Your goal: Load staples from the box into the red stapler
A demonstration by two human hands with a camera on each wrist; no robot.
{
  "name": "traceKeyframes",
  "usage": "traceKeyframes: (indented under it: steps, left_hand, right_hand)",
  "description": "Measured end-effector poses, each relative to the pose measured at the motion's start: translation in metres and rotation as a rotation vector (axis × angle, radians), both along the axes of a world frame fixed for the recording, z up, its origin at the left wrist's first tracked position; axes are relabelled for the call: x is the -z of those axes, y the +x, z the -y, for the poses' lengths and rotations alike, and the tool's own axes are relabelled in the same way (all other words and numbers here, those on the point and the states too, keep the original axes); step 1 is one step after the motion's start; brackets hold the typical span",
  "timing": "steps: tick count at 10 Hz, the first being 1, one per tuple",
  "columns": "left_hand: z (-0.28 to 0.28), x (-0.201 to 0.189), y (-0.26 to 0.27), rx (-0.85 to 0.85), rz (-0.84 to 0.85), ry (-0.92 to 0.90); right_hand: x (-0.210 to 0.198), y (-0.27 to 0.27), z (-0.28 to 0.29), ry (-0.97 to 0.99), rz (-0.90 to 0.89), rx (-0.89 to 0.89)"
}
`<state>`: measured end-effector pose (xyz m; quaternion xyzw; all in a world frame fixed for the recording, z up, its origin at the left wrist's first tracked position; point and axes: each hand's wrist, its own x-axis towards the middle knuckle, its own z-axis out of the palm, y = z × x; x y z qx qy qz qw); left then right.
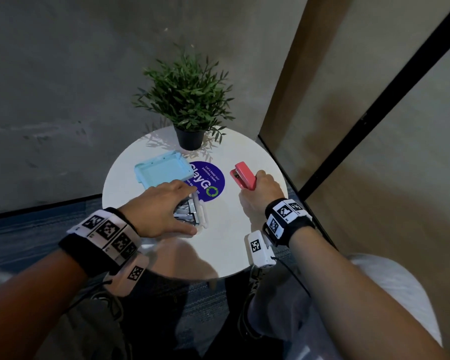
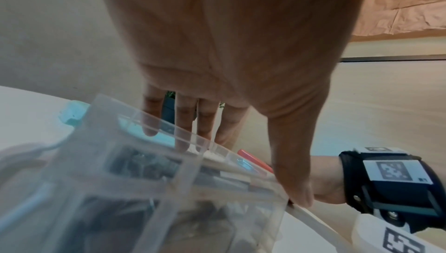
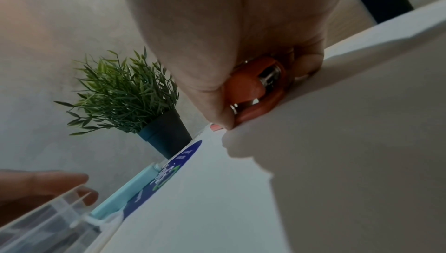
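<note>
Small round white table (image 1: 234,245) by grey wall: clear box (image 1: 192,211) of staples (image 1: 186,213) under left hand (image 1: 161,209), fingers straight and spread over it; red stapler (image 1: 243,175) right of box, long axis pointing away, gripped at near end by right hand (image 1: 260,193).

Red stapler (image 1: 244,175), pale-blue lid (image 1: 162,170), clear box (image 2: 169,190), purple sticker (image 1: 210,181), white table (image 1: 234,229).

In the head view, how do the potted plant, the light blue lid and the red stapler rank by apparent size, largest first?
1. potted plant
2. light blue lid
3. red stapler, partly covered by the right hand

The plant stands farther away, so its lead is safe.
</note>
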<state>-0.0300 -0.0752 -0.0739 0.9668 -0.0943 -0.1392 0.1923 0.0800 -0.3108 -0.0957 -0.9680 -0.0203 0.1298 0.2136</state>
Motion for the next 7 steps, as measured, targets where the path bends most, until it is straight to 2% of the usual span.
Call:
traceKeyframes:
  steps: [2, 3, 4, 5, 6, 7]
  left_hand:
    - [0.006, 0.001, -0.005, -0.046, 0.015, 0.033]
    - [0.012, -0.003, -0.007, -0.075, 0.003, 0.061]
    - [0.015, -0.007, -0.012, -0.106, 0.01, 0.056]
    - [0.018, -0.013, -0.016, -0.12, 0.014, 0.055]
    - [0.018, -0.018, -0.018, -0.121, 0.019, 0.072]
    - [0.023, -0.026, -0.022, -0.092, 0.021, 0.107]
  right_hand:
    - [-0.014, -0.01, 0.0, 0.013, -0.021, 0.025]
    - [-0.025, -0.019, 0.0, -0.049, 0.067, -0.034]
    - [-0.039, -0.036, -0.004, -0.014, 0.151, -0.144]
    - [-0.048, -0.049, -0.009, 0.028, 0.129, -0.283]
    - [-0.057, -0.058, -0.017, -0.029, 0.079, -0.358]
    - [-0.083, -0.063, -0.022, -0.082, 0.073, -0.389]
